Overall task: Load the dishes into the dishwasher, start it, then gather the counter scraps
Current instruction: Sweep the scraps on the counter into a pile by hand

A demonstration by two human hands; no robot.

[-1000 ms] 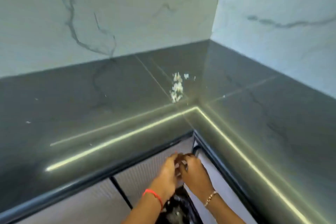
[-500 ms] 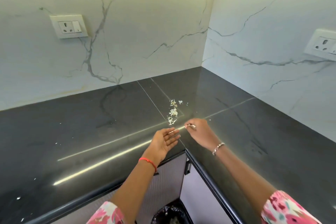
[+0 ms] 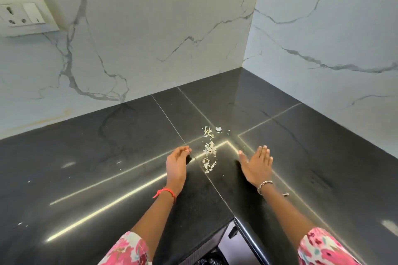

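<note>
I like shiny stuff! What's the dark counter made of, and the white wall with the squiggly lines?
The counter looks like polished dark stone, maybe granite: it mirrors light streaks and shows thin seams. The wall looks like white marble or marble-look tile, with grey veins and a soft sheen.

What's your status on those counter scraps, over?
Left hand cupped, right hand flat, both empty, flanking the scraps. Scraps in a loose line on the dark counter, not yet gathered. Nothing between hands and pile; one stray bit by right wrist.
</note>
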